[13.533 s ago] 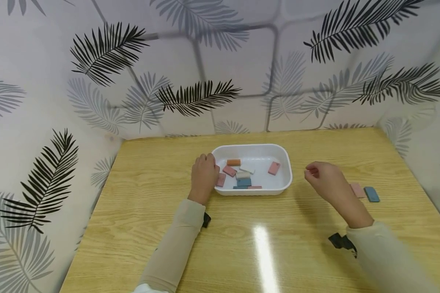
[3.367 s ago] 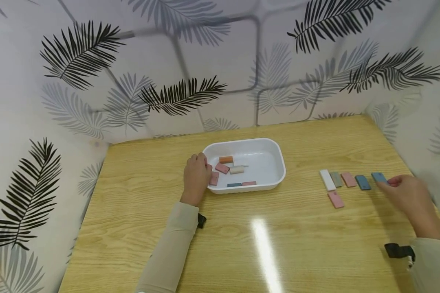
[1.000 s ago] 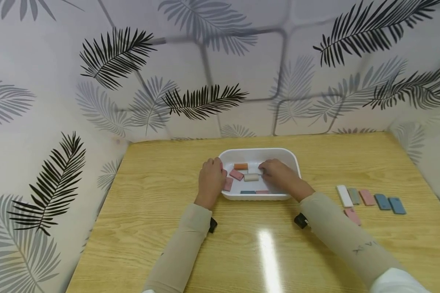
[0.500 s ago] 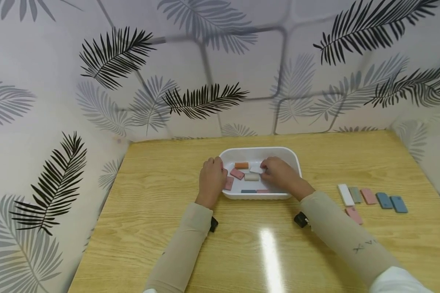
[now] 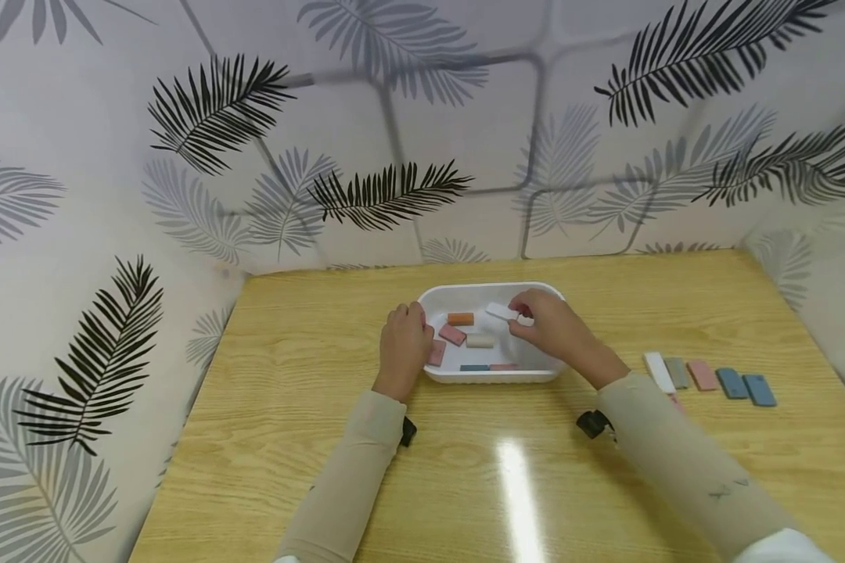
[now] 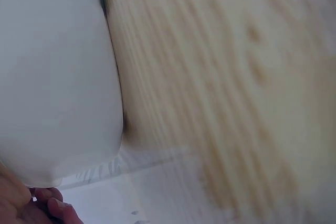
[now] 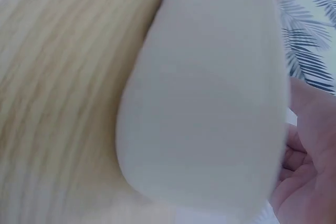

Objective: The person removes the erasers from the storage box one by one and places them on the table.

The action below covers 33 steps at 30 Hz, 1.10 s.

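A white plastic tray (image 5: pixel 465 377) sits on the wooden table. At its left end my left hand (image 5: pixel 403 348) grips the rim; in the left wrist view, fingertips (image 6: pixel 59 206) curl at the tray's edge. My right hand (image 5: pixel 552 324) pinches a small white flat block (image 5: pixel 501 312) between thumb and fingers over the tray's right half. In the tray lie an orange block (image 5: pixel 461 319), a pink block (image 5: pixel 453 335), a beige block (image 5: pixel 480 341) and another pink block (image 5: pixel 437 352). A blue block (image 5: pixel 474 367) is by the near wall. The right wrist view hides the held block behind the tray wall.
Right of the tray, a loose row on the table holds a white block (image 5: pixel 659 373), a grey-green block (image 5: pixel 677 373), a pink block (image 5: pixel 702 375) and two blue blocks, one at the end (image 5: pixel 759 390). A leaf-patterned wall (image 5: pixel 352 234) stands behind the table.
Since the earliest frame, several blocks have joined the row at right. My right hand came back to the tray and has lifted a white block off its floor. My left hand stays at the rim.
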{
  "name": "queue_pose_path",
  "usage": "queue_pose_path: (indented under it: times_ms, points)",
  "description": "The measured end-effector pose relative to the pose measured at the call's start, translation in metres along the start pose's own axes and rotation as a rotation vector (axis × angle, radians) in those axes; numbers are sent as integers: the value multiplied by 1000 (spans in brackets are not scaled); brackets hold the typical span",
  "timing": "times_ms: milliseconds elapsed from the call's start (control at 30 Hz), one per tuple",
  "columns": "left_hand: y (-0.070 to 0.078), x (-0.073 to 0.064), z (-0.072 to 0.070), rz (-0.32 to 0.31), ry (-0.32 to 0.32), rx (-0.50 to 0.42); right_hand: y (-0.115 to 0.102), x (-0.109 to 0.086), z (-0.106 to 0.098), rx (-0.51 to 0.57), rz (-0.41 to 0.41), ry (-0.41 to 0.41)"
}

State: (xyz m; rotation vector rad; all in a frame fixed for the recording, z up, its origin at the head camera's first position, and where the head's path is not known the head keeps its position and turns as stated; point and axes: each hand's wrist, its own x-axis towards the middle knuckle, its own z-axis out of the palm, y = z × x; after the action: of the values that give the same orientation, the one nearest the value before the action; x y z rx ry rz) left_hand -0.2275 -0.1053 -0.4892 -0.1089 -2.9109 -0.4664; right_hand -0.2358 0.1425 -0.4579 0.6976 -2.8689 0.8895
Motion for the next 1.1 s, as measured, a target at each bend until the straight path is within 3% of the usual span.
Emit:
queue_pose_path:
  times_ms: [567, 1100]
  points:
    - [2, -2, -2, 24, 32, -22, -1, -42, -26, 58, 41, 6]
    - [1, -1, -1, 21, 20, -30, 13, -86, -47, 74, 117, 94]
